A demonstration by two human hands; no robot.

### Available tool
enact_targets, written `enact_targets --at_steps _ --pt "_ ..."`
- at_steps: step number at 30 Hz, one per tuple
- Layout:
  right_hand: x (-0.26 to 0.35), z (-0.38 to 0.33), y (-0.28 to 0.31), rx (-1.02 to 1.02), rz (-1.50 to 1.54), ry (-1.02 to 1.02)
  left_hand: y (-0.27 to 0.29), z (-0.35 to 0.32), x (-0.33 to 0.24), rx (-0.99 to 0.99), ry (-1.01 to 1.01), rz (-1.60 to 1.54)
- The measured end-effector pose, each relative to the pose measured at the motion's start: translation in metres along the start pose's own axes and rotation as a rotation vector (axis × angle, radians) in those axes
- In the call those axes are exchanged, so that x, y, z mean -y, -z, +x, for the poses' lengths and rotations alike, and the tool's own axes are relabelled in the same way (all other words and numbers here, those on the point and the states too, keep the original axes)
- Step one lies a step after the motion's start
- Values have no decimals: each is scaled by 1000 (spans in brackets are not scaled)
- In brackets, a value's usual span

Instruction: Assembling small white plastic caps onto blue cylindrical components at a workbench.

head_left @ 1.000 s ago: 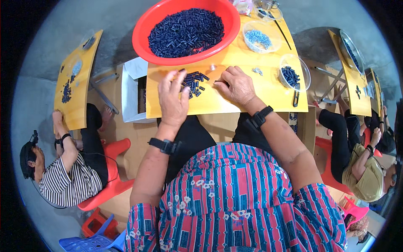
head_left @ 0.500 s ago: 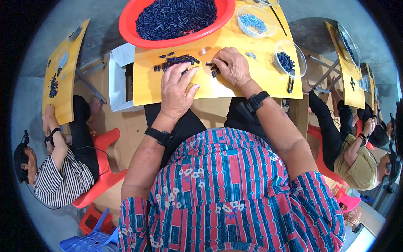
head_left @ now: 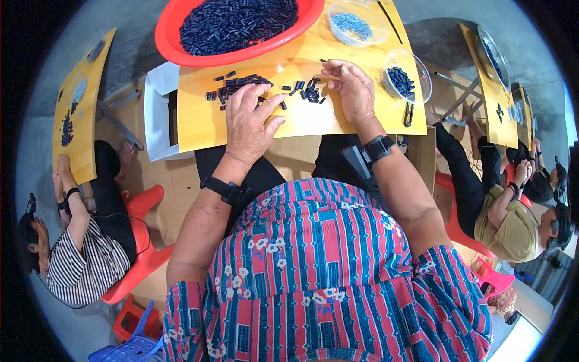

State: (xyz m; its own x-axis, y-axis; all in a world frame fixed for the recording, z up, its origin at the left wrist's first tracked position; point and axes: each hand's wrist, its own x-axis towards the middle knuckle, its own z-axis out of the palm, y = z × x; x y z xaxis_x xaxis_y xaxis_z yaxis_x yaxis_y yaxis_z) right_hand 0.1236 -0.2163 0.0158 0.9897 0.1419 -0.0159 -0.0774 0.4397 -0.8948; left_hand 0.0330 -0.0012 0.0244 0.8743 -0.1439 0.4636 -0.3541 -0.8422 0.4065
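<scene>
Several short black tube-shaped pieces (head_left: 310, 92) lie loose on the yellow table between my hands. My left hand (head_left: 248, 120) rests over the near edge of a denser pile of the same pieces (head_left: 241, 84), its fingers apart. A single piece (head_left: 283, 105) lies beside its fingertips; what is under the palm is hidden. My right hand (head_left: 354, 96) is raised just right of the loose group, turned partly up. A small dark piece (head_left: 323, 60) shows at its fingertips, seemingly pinched there.
A large red basin (head_left: 313, 24) full of black pieces stands at the far left. Clear tubs hold bluish bits (head_left: 351, 27) and black pieces (head_left: 400, 81); a black-handled tool (head_left: 409, 114) leans nearby. People sit at tables on both sides.
My right hand has drawn back to the right and turned up, uncovering more loose black pieces. The left hand stays over the pile. The whole view has shifted slightly left.
</scene>
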Motion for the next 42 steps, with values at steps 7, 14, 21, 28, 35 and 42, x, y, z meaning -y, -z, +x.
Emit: enact_targets --at_steps 7,14,21,28,35,42 --pt "4 -9 7 -38 14 -3 -4 0 5 -38 -71 8" --pt "11 -24 19 -93 -124 -53 -1 1 3 -76 18 -29" --pt "13 -42 13 -157 -347 -37 5 -13 6 -51 58 18" --pt "7 -47 15 -166 -633 47 8 -20 10 -61 103 2" --pt "9 -58 -9 229 -972 273 7 -25 15 -111 127 -23" --pt "-16 -48 -56 456 -1071 463 9 -28 15 -141 175 -65"
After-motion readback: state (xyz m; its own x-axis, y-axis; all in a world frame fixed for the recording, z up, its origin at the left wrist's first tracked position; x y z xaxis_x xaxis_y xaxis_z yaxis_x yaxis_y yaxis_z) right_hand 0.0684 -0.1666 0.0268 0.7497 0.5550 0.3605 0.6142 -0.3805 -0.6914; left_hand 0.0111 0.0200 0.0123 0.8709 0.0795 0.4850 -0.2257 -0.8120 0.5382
